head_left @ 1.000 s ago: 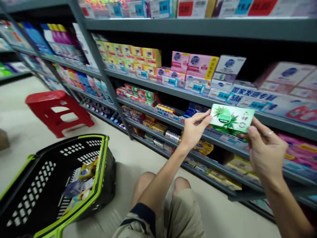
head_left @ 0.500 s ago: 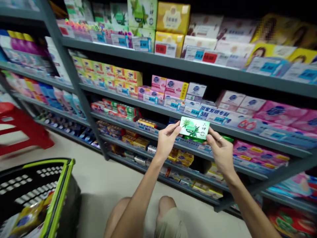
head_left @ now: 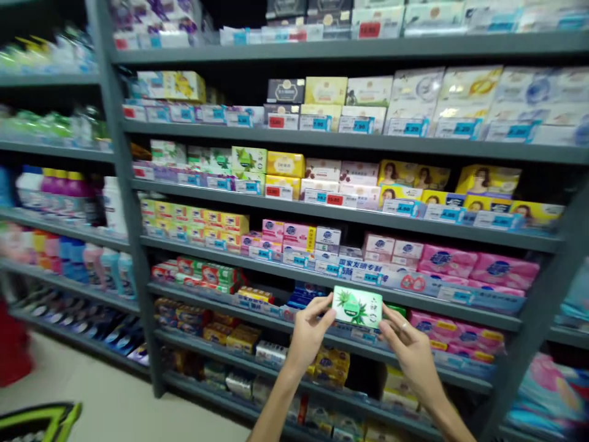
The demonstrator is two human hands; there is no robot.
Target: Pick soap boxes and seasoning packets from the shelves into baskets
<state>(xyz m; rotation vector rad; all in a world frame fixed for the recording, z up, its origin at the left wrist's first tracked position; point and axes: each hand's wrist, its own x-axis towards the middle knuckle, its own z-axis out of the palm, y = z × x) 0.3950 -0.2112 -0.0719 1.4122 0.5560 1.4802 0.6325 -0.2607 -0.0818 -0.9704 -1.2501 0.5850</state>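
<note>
I hold a small green and white box with a leaf picture between both hands, in front of the grey shelves. My left hand pinches its left end with thumb and fingers. My right hand, a ring on one finger, grips its right end. The box is level with the shelf that carries pink packs and white price tags.
Grey shelf racks full of boxed soaps and packs fill the view. Bottles stand on the left rack. A corner of the green and black basket shows at bottom left, with a red stool edge beside it on the pale floor.
The view has tilted upward, so higher shelves show and the basket and stool have slid nearly out. Both hands still hold the box, now lower in the picture and farther away.
</note>
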